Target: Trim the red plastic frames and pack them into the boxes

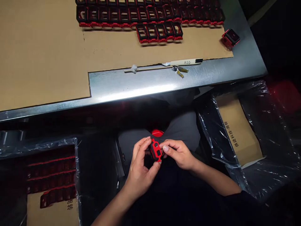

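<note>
Between my two hands is a small red and black plastic frame part (pixel 155 150), pinched by the fingertips of both. My left hand (pixel 141 166) grips its left side with thumb and fingers, and my right hand (pixel 178 153) holds its right edge. Just beyond them, a rounded red piece (pixel 157 133) rests on my grey-clothed lap; it looks separate from the part, though the hands partly block the view.
Rows of black-and-red frames (pixel 150 15) stand on cardboard (pixel 47 53) atop a steel table (pixel 131 86). There are also a stick (pixel 134 69), a tag marked A55 (pixel 185 62) and a small metal tool (pixel 180 69). Plastic-lined boxes (pixel 235 135) (pixel 51 175) flank me, the left holding red-edged parts.
</note>
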Tool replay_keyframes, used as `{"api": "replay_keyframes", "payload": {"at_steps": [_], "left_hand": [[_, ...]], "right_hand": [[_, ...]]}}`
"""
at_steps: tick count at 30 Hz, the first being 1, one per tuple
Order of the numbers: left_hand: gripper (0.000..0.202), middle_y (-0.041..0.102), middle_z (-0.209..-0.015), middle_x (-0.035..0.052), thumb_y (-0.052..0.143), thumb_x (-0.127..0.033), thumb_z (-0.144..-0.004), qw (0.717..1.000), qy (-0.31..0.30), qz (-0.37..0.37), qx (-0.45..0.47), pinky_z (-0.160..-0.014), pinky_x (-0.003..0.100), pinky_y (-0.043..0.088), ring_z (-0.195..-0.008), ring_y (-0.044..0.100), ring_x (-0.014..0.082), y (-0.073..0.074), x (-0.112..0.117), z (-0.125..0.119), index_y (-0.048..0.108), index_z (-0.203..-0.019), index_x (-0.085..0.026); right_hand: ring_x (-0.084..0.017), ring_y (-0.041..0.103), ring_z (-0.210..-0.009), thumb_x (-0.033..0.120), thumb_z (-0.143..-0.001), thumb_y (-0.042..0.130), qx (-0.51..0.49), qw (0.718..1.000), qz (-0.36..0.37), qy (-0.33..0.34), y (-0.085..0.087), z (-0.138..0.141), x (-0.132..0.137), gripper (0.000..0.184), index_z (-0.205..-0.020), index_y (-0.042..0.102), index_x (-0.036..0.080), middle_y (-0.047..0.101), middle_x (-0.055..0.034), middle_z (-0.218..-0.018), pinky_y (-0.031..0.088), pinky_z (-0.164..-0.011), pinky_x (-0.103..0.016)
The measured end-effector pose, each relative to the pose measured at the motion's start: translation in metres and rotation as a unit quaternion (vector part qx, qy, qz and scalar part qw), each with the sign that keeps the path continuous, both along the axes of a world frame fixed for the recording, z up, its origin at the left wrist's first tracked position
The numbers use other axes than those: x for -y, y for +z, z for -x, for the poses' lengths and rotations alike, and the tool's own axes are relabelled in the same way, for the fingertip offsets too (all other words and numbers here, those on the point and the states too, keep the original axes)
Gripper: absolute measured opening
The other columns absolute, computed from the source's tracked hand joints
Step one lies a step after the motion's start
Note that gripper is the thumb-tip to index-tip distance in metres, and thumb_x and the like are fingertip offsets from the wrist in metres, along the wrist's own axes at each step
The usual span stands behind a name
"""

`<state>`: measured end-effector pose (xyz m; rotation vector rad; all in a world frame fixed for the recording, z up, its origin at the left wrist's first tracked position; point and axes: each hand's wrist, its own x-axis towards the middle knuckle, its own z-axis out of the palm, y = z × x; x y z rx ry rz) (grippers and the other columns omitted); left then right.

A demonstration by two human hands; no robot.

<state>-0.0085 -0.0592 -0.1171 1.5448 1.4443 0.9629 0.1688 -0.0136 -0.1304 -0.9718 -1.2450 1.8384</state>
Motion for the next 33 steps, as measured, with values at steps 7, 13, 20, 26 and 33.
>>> {"api": "replay_keyframes", "payload": {"at_steps": [7, 13, 20, 26, 33], "left_hand": [[0.066, 0.045, -0.145, 0.0108, 0.062, -0.011, -0.089, 0.999, -0.022, -0.049, -0.009, -0.110, 0.047, 0.049, -0.138, 0.048, 0.0251, -0.002, -0.003, 0.000, 0.036, -0.146, -0.032], [0.077, 0.050, -0.146, 0.0143, 0.062, -0.012, -0.090, 0.997, -0.031, -0.067, -0.020, -0.105, 0.048, 0.053, -0.136, 0.052, 0.0268, -0.009, 0.002, -0.002, 0.025, -0.154, -0.032], [0.092, 0.050, -0.149, 0.0186, 0.059, -0.010, -0.091, 0.994, -0.055, -0.096, -0.022, -0.106, 0.048, 0.052, -0.135, 0.055, 0.0264, -0.019, 0.006, -0.002, 0.000, -0.158, -0.030], [0.092, 0.048, -0.151, 0.0192, 0.056, -0.009, -0.091, 0.992, -0.087, -0.095, -0.007, -0.110, 0.048, 0.048, -0.140, 0.049, 0.0250, -0.016, 0.005, 0.003, -0.003, -0.159, -0.028], [0.097, 0.053, -0.148, 0.0168, 0.069, -0.017, -0.086, 0.989, -0.128, -0.053, 0.052, -0.109, 0.051, 0.048, -0.137, 0.052, 0.0275, -0.015, 0.007, 0.009, 0.006, -0.159, -0.032]], "right_hand": [[-0.012, 0.065, -0.073, 0.044, -0.096, 0.060, 0.005, 1.000, 0.007, 0.001, 0.004, -0.002, 0.000, 0.032, -0.095, 0.075, 0.016, 0.071, -0.0043, -0.084, 0.055, -0.064, -0.023], [-0.010, 0.063, -0.066, 0.039, -0.089, 0.071, -0.011, 0.998, 0.054, -0.013, 0.006, -0.002, 0.002, 0.026, -0.104, 0.072, 0.017, 0.072, -0.0033, -0.084, 0.054, -0.060, -0.022], [-0.010, 0.065, -0.068, 0.036, -0.081, 0.080, -0.040, 0.994, 0.098, -0.016, 0.009, 0.002, -0.001, 0.025, -0.095, 0.072, 0.018, 0.071, -0.0006, -0.078, 0.054, -0.062, -0.022], [-0.007, 0.061, -0.056, 0.035, -0.076, 0.084, -0.090, 0.986, 0.141, 0.012, 0.006, -0.001, -0.006, 0.024, -0.082, 0.071, 0.016, 0.070, 0.0007, -0.072, 0.051, -0.051, -0.018], [-0.008, 0.061, -0.050, 0.040, -0.068, 0.089, -0.169, 0.962, 0.204, 0.070, -0.016, -0.004, -0.003, 0.034, -0.071, 0.066, 0.015, 0.069, 0.0014, -0.067, 0.049, -0.042, -0.016]]}}
